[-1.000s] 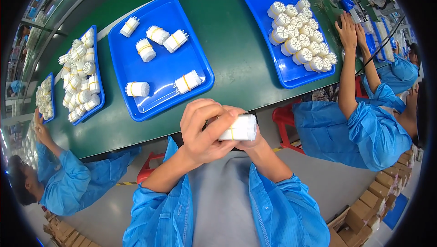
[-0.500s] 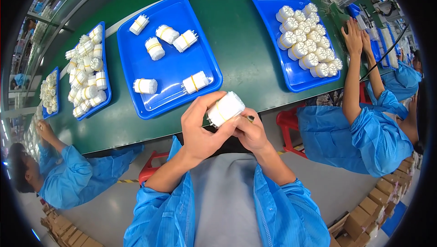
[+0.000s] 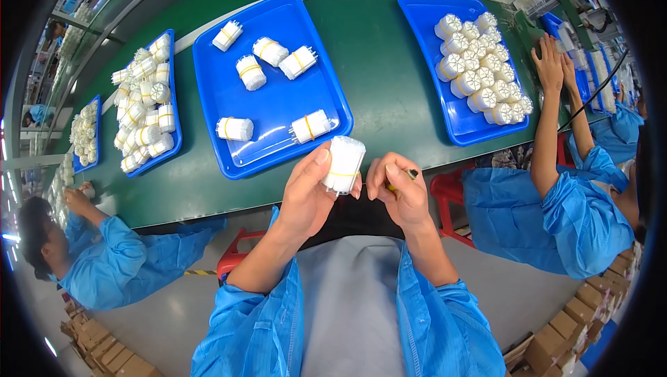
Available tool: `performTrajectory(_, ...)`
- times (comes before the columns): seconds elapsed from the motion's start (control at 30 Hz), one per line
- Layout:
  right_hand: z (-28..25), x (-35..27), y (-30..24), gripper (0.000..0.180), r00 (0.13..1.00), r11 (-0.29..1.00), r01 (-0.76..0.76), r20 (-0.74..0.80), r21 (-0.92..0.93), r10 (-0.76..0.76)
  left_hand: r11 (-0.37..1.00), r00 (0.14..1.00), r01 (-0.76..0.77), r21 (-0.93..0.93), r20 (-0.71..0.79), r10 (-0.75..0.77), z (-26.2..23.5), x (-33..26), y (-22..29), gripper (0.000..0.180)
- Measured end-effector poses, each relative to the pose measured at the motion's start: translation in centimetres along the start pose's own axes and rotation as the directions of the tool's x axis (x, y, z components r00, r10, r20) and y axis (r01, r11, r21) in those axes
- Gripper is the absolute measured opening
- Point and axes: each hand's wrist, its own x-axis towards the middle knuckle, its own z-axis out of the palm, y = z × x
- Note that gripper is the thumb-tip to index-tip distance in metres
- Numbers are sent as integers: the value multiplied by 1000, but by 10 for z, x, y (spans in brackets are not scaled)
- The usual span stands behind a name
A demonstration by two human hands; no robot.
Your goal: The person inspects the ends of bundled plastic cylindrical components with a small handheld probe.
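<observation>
My left hand (image 3: pixel 306 193) is closed round a white cylindrical bundle of plastic parts (image 3: pixel 344 158) with a yellow band about it, standing nearly upright with short prongs at its lower end. Just to the right, my right hand (image 3: pixel 403 200) is curled round a slim tool (image 3: pixel 413 174) with a yellow and dark end; most of it is hidden in the fingers. A small gap separates the right fingertips from the bundle. Beyond my hands lies a blue tray (image 3: pixel 278 106) with several similar banded bundles on their sides, one of them a white bundle (image 3: pixel 310 126) close to the near rim.
A second blue tray (image 3: pixel 455 116) at the right holds many upright bundles. Two more filled trays, a larger one (image 3: pixel 178 134) and a smaller one (image 3: pixel 97 123), lie left on the green table (image 3: pixel 375 64). Co-workers in blue sit left (image 3: pixel 118 266) and right (image 3: pixel 583 217), beside red stools.
The bundle has tipped more upright in my left hand. My right hand has drawn away from it to the right, still holding the slim tool. The whole view has shifted slightly.
</observation>
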Motion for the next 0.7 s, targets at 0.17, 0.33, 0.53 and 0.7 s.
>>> performTrajectory(0.17,-1,1,-1,34,1000,1000,8,-17,21,-8,1000,1000,1,-3,7,-1,10,-2,4,50)
performTrajectory(0.33,-3,0,-1,33,1000,1000,0,-18,23,1,980,998,-59,192,38,52,12,-7,4,53)
performTrajectory(0.53,-4,0,-2,33,1000,1000,-1,-30,25,2,978,995,-69,195,85,53,11,-9,6,59)
performTrajectory(0.7,-4,1,-3,33,1000,1000,5,-29,16,-5,980,992,-73,185,117,52,12,-10,6,61)
